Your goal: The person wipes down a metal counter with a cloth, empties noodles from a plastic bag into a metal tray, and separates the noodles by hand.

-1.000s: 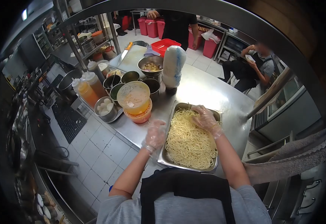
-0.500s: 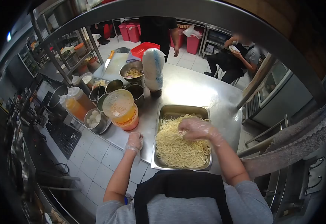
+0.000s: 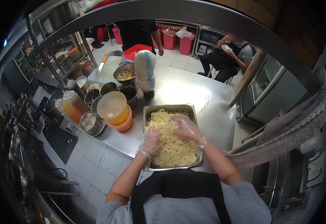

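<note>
A deep rectangular steel pan (image 3: 146, 164) holds a heap of pale yellow noodles (image 3: 176, 151). Both of my hands wear clear plastic gloves and are in the noodles. My left hand (image 3: 153, 142) is at the left side of the pan, its fingers curled into the strands. On the right, my right hand (image 3: 186, 128) grips noodles at the upper part of the heap, its fingertips partly hidden among them.
Left of the pan stand stacked plastic tubs (image 3: 112, 106) with orange contents, a bowl of eggs (image 3: 90, 122) and squeeze bottles (image 3: 71, 108). A plastic-wrapped upright object (image 3: 145, 71) stands behind. A person (image 3: 228, 56) sits beyond the steel table (image 3: 215, 93); another stands at the back.
My left hand has moved from beside the pan into the noodles. My right hand has stayed in them, shifting slightly. The camera view has shifted a little.
</note>
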A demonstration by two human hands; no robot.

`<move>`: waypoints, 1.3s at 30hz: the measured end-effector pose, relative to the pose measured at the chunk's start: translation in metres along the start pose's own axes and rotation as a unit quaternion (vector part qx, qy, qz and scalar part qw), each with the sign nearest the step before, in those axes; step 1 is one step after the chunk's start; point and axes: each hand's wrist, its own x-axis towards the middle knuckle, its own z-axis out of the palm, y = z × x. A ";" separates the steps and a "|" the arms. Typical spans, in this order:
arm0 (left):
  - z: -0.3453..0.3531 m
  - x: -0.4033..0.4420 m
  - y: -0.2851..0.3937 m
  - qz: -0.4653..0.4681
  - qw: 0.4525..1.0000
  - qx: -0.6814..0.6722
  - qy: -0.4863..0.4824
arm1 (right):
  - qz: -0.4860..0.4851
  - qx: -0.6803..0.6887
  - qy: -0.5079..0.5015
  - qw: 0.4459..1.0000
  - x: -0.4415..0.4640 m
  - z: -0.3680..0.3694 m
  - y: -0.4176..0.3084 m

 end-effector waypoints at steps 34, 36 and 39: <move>-0.004 0.007 -0.023 -0.086 0.990 0.095 -0.057 | 0.052 0.051 -0.086 0.994 0.137 -0.023 0.036; -0.003 0.007 -0.025 -0.092 0.990 0.080 -0.071 | 0.064 -0.005 -0.066 0.996 0.171 -0.012 0.060; -0.005 0.009 -0.030 -0.091 0.989 0.066 -0.099 | 0.069 0.048 -0.058 0.995 0.222 0.027 0.128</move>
